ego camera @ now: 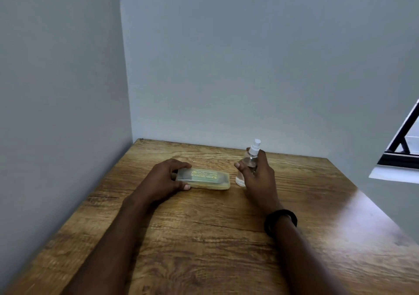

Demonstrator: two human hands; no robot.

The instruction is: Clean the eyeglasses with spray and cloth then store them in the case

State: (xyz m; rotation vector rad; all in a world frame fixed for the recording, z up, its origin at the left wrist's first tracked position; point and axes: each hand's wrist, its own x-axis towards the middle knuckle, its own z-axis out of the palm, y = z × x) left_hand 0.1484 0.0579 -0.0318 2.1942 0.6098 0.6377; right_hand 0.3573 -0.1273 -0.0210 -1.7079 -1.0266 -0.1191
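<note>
Case [204,178]: translucent yellowish plastic, flat oblong box with rounded corners, lid closed as far as I can tell. Pale printed lettering on top, too blurred for me to read. Something darker shows faintly through the plastic; I can't tell what it is.

Case lies flat on the wooden table [204,238], towards the far side, left of centre. Long axis runs left-right, roughly parallel to the back wall [249,68], right end angled slightly towards me.

Left hand [165,180] clamps the case's left end: thumb on the near long edge, fingers curled over the far edge. The right two-thirds of the case is uncovered.

Spray bottle [249,161]: small, clear, white pump nozzle on top. Stands just right of the case, leaning a bit to the right at the top. Base looks to be on or just above the table; I can't tell which. Small gap between bottle and the case's right end.

Right hand [256,173] is closed around the bottle body from the near-right side, thumb across the left face, nozzle sticking out above the fingers. Black band [280,223] on the right wrist.

Table sits in a corner, with grey walls at the back and left. Dark-framed window [403,145] at the right edge.
</note>
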